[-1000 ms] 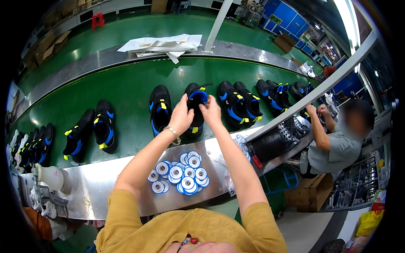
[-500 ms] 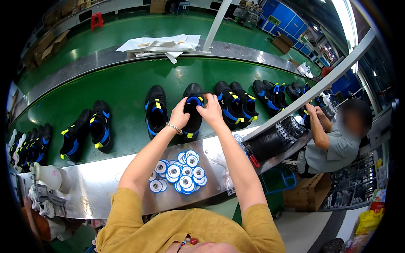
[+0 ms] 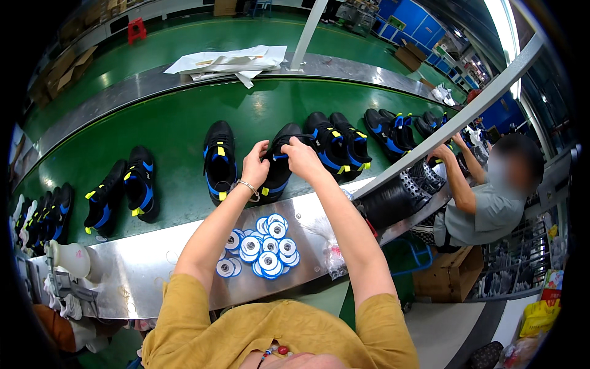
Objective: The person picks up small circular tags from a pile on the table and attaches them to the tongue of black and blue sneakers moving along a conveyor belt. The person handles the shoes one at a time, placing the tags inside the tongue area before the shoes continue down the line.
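A black sneaker [image 3: 275, 182] with blue and yellow trim sits between my hands, tilted slightly to the right on the green surface. My left hand [image 3: 254, 166] is curled against the left side of its opening. Fingers of my right hand [image 3: 301, 158] pinch the top of the same shoe near the tongue; a dark strap shows beside them. What lies under the fingertips is partly hidden. Left of it stands a matching sneaker [image 3: 220, 161]. Close on the right is another pair of sneakers [image 3: 332, 144].
Round white-and-blue discs [image 3: 268, 246] are piled on the metal ledge [image 3: 147, 264], beside a clear plastic bag [image 3: 335, 261]. More sneakers [image 3: 141, 184] line the left. A slanted white post [image 3: 424, 154] crosses at right, where a co-worker [image 3: 479, 203] reaches toward the line.
The strap stretched between both hands is now only by the right one. My right hand has moved in over the shoe's top, and the shoe has turned and leans rightward.
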Motion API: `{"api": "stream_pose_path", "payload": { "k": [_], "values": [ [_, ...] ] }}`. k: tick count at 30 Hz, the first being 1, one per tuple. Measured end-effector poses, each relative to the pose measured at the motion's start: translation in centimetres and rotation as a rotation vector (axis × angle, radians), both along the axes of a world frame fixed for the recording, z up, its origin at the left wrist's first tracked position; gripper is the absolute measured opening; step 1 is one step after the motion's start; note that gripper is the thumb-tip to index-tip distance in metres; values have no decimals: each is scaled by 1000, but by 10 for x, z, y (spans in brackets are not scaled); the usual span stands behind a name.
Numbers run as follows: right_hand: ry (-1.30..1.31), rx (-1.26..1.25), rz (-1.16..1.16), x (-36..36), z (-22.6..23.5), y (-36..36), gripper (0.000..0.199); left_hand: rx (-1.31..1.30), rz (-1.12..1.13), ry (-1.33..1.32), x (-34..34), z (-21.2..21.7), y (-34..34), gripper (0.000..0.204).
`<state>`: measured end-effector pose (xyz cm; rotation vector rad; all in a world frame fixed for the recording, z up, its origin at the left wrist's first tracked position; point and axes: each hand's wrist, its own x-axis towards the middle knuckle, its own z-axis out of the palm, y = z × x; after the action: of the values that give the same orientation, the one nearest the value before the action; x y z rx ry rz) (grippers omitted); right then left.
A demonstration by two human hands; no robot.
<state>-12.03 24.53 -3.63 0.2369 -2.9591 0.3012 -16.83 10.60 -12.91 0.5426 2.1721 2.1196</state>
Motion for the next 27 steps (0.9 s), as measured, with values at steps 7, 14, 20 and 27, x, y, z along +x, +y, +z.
{"api": "stream_pose_path", "payload": {
  "k": [7,14,20,27],
  "values": [
    [33,194,-21,1,-31,-44,15,-53,40,29,-6,-11,1,40],
    [143,-203,-57,29,-22,-26,49,-209,127,296,-1,24,-26,45],
    [159,-870,-515,27,4,-2,27,-696,-38,746,10,49,-11,30],
    [-27,-1454,-613,23,9,2,40,-536,77,766,14,38,-17,20]
  ]
}}
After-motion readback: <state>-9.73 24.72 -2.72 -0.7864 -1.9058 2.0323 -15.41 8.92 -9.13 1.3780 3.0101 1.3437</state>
